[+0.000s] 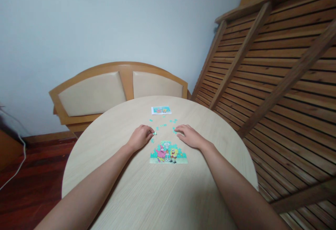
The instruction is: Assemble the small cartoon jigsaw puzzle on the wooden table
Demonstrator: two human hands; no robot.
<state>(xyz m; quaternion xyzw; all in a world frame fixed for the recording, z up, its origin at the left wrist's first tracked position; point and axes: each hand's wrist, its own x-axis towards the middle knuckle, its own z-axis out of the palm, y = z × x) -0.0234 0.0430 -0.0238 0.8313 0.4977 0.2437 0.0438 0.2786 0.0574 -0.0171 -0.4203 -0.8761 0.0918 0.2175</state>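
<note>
A partly assembled cartoon jigsaw puzzle (168,154) lies on the round pale wooden table (147,195). My left hand (140,137) rests just above its left side, fingers curled, pinching a small puzzle piece (155,133) at the fingertips. My right hand (189,135) lies palm down to the upper right of the puzzle, fingers together, with its fingertips on a teal piece (174,130). Several loose teal pieces (163,124) are scattered beyond both hands. A small reference picture card (161,110) lies farther back.
A wooden bench with two beige padded backs (118,88) stands behind the table against a pale wall. A slatted wooden frame (278,83) leans at the right. A white cable (18,160) runs over the dark red floor at the left.
</note>
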